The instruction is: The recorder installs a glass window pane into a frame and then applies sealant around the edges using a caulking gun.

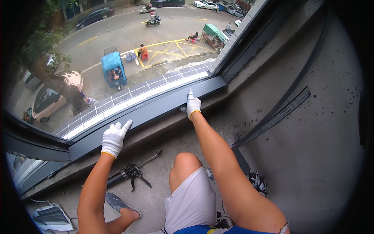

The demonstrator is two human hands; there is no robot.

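Note:
A long, flat grey metal window-frame strip (156,111) lies along the bottom of the window opening, between the side frames. My left hand (113,137), in a white knit glove, holds its near edge toward the left end, thumb stretched out and fingers curled over it. Farther right, my gloved right hand (193,104) grips the same edge, its thumb flat on top and its other fingers mostly hidden under the edge. On the floor below, between my arms, lies a black caulking gun (128,174).
Rough concrete ledge (152,130) runs under the strip. Dark bent strips (272,119) lean by the grey wall at right. A white package of dark strips (52,216) lies lower left. Beyond the opening are white tiles (144,90) and a street below with vehicles and people.

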